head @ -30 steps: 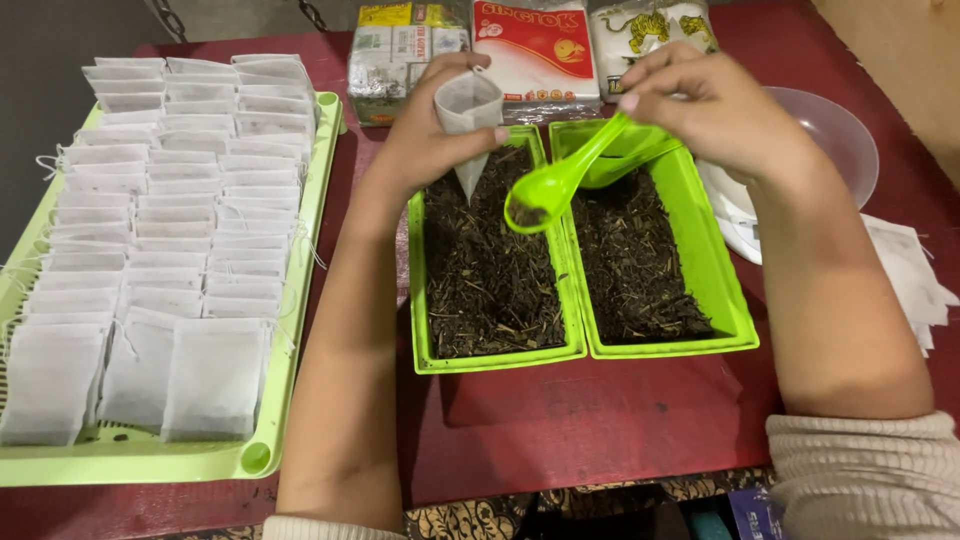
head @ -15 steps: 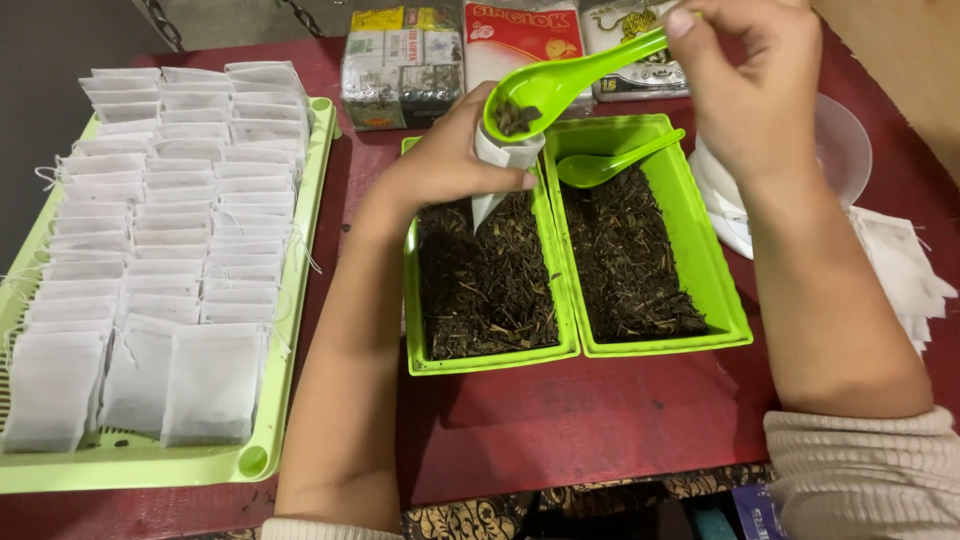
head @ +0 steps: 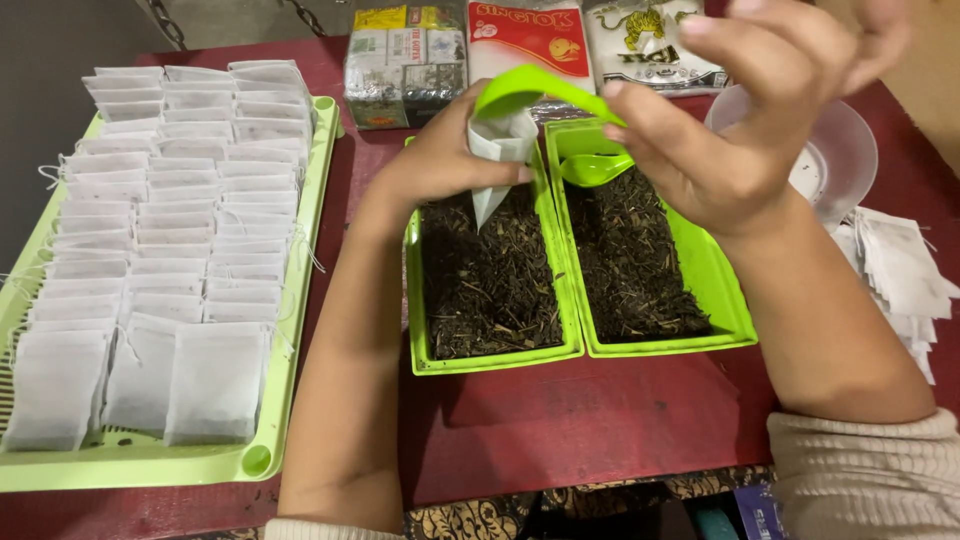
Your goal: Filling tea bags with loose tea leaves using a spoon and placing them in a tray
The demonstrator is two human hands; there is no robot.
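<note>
Scoop [head: 525, 95] tipped over bag [head: 500, 150] mouth.

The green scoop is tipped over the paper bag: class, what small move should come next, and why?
Probably tilt the green scoop a little further so its load slides out. The right hand holds it mouth-down right over the open top of the white filter bag, which the left hand pinches above the left tray of loose tea, so spills would likely land there.

One head-worn camera looks steeply down, close over both hands, facing the far table [head: 600, 440] edge.
</note>
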